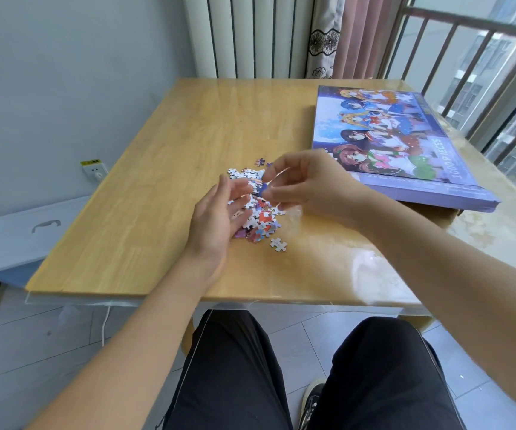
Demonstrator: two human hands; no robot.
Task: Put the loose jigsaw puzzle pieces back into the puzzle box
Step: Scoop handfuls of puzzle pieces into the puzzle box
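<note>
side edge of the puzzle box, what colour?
Lavender purple, plain, on the puzzle box; head view shows it best.

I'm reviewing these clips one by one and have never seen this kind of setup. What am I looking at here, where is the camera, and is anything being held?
There is no machine: a seated person wears a camera on the head, looking forward and down, so the arms reach in from below. On the wooden table lies a heap of loose puzzle pieces; the puzzle box, lid closed, sits to the right. The right hand pinches a blue piece in its fingertip grip. The left hand rests open beside the heap, fingers relaxed. A single piece lies apart, nearer the person.
</note>
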